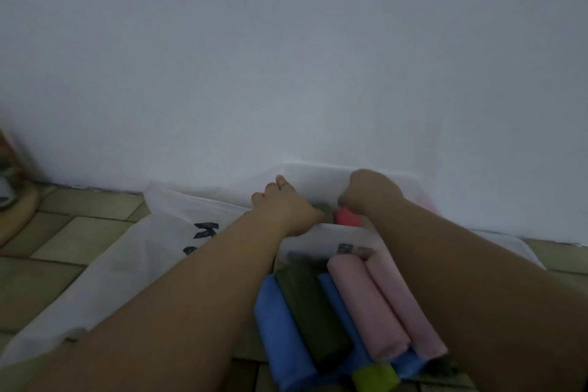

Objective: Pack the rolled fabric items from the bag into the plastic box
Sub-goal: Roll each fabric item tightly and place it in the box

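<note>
1. left hand (284,208); reaches over the left wall of the plastic box (313,237); fingers (269,190) curled at that edge, thumb raised; blur hides whether they grasp the box wall, the bag or nothing.
2. right hand (370,191); inside the box, near its far wall; fingers (345,199) curled down like a fist; cannot tell what they clasp, if anything.
3. plastic box; translucent white, on the floor against the wall (286,41); both hands within or on it; a small printed label on the wall facing the camera.
4. coral roll (348,217); in the box, just below the right fingers; contact unclear.
5. olive roll (325,210); in the box, between the two hands, beside the coral roll.
6. bag (136,251); white with black print; lies flat on the floor, left of the left fingers and under that forearm.
7. loose rolls on the floor, on the camera side of the box, between the forearms and well apart from both sets of fingers: blue roll (280,334); dark green roll (310,312); second blue roll (334,299); pink roll (366,305); second pink roll (405,309); lime roll (375,376), nearest the camera.
8. floor (63,232); tan tiles.
9. blurred object (9,175); far left of the left fingers, by the wall.
</note>
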